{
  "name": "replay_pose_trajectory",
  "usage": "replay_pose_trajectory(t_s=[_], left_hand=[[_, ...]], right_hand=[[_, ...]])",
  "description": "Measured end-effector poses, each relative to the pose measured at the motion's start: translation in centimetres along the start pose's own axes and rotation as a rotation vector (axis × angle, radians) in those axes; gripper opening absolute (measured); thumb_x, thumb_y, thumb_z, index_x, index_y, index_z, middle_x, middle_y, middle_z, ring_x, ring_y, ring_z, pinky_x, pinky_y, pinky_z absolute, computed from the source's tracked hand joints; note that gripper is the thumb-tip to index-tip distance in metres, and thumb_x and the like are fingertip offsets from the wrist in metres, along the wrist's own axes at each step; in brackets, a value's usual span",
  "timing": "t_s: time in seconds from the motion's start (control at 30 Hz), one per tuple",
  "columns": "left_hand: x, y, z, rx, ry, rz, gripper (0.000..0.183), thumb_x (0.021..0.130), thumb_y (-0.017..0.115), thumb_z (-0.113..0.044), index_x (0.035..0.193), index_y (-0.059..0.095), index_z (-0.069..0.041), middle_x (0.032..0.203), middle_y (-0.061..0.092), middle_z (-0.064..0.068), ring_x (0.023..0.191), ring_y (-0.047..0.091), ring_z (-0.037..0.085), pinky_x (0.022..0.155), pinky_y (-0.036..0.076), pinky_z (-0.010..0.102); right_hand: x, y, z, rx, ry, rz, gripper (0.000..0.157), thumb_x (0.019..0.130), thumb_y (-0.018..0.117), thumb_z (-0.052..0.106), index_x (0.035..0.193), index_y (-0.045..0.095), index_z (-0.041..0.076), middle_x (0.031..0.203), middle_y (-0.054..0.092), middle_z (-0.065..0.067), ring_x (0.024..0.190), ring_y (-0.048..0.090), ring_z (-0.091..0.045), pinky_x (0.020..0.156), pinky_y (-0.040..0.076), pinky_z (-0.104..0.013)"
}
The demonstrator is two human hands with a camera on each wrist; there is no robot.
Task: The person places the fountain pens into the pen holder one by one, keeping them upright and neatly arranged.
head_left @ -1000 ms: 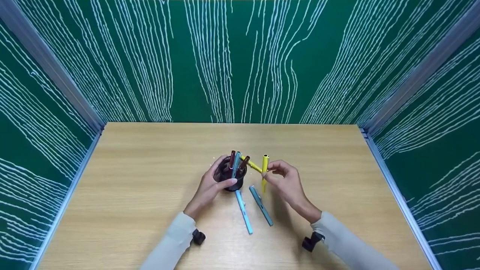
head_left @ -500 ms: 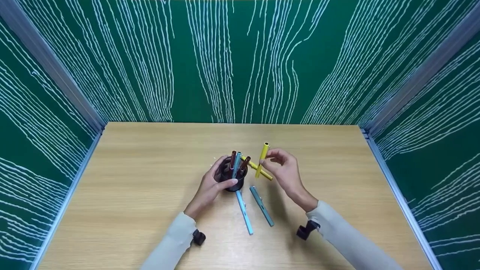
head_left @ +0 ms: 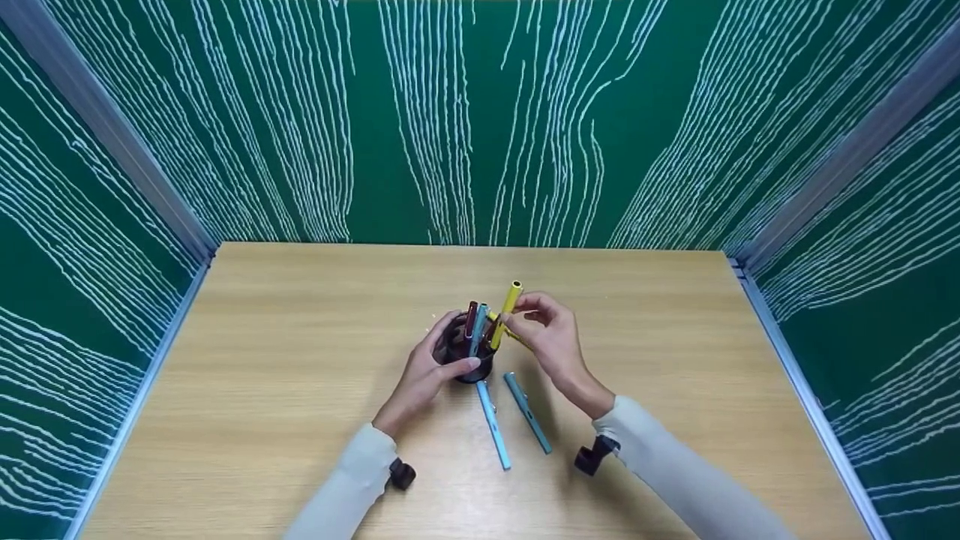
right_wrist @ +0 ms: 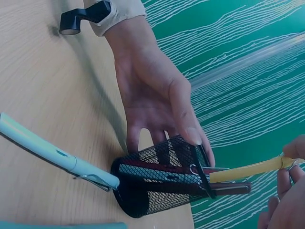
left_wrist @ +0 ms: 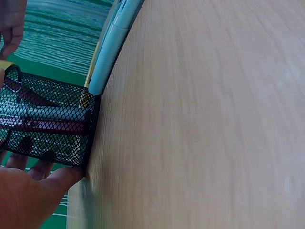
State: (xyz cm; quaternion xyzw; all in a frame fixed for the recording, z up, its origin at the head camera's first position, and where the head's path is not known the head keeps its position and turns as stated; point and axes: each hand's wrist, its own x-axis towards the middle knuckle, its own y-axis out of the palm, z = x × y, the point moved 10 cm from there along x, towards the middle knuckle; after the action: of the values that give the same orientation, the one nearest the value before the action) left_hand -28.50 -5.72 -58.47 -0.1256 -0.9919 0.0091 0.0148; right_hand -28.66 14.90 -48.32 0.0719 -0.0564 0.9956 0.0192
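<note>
Two hands are at work near the middle of the table, roughly midway between its left and right edges and short of the far edge. From the head view, I see the left hand curled round a black mesh cup, while the right hand pinches a yellow pen between thumb and fingers, tilted over the rim. Dark red pens and a blue pen lean inside. Towards the near edge lie a light blue pen, one end by the cup's foot, and a teal pen, closer to the right edge.

From the left wrist, the cup's base sits on the table, with fingers bracing its side. A firm, gentle hold there should prevent tipping without denting the mesh.

From the right wrist, the yellow pen's lower end is at the rim, crowded by the pens within; whether it is inside, I can't tell. I'd bring it nearer upright, aim for a gap, and release once it reaches the bottom.
</note>
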Motion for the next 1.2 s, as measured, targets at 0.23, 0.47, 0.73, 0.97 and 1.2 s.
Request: replay_pose_trajectory(t_s=[0.23,0.47,0.73,0.97,1.2], left_hand=[[0.3,0.4,-0.4,-0.047,0.052,0.03,0.088,0.094,0.087,-0.013,0.17,0.042,-0.016,0.166,0.054,0.009,0.152,0.051,0.029,0.131,0.034,0.049],[0.3,0.3,-0.2,-0.05,0.048,0.025,0.089,0.094,0.088,-0.013,0.17,0.042,-0.017,0.168,0.052,0.009,0.153,0.05,0.028,0.13,0.034,0.047],[0.4,0.3,-0.2,-0.046,0.064,0.025,0.089,0.094,0.087,-0.014,0.17,0.042,-0.018,0.168,0.051,0.008,0.154,0.05,0.026,0.13,0.035,0.045],[0.3,0.3,-0.2,-0.047,0.058,0.028,0.089,0.094,0.087,-0.015,0.17,0.042,-0.02,0.17,0.05,0.007,0.154,0.049,0.026,0.13,0.034,0.045],[0.4,0.2,-0.2,-0.073,0.064,0.027,0.089,0.094,0.087,-0.012,0.17,0.042,-0.018,0.169,0.05,0.008,0.154,0.049,0.026,0.13,0.035,0.043]], right_hand=[[0.0,0.8,-0.7,-0.02,-0.024,-0.029,0.016,0.092,0.083,0.001,0.108,0.078,0.001,0.108,0.076,-0.01,0.11,0.066,-0.034,0.107,0.049,-0.048],[-0.7,1.8,-1.7,-0.041,-0.005,-0.009,0.017,0.092,0.084,0.002,0.108,0.078,0.001,0.107,0.077,-0.009,0.11,0.067,-0.037,0.105,0.049,-0.053],[-0.8,2.0,-2.4,-0.035,-0.001,-0.007,0.015,0.093,0.084,0.004,0.107,0.079,0.002,0.106,0.077,-0.009,0.109,0.066,-0.03,0.11,0.046,-0.061],[-0.5,2.2,-3.4,-0.032,0.019,-0.008,0.015,0.092,0.084,0.004,0.105,0.078,0.0,0.104,0.076,-0.01,0.101,0.066,-0.026,0.097,0.053,-0.045],[-0.4,2.3,-3.7,-0.004,0.036,-0.011,0.016,0.091,0.085,0.003,0.105,0.078,-0.001,0.104,0.075,-0.01,0.099,0.067,-0.032,0.084,0.055,-0.028]])
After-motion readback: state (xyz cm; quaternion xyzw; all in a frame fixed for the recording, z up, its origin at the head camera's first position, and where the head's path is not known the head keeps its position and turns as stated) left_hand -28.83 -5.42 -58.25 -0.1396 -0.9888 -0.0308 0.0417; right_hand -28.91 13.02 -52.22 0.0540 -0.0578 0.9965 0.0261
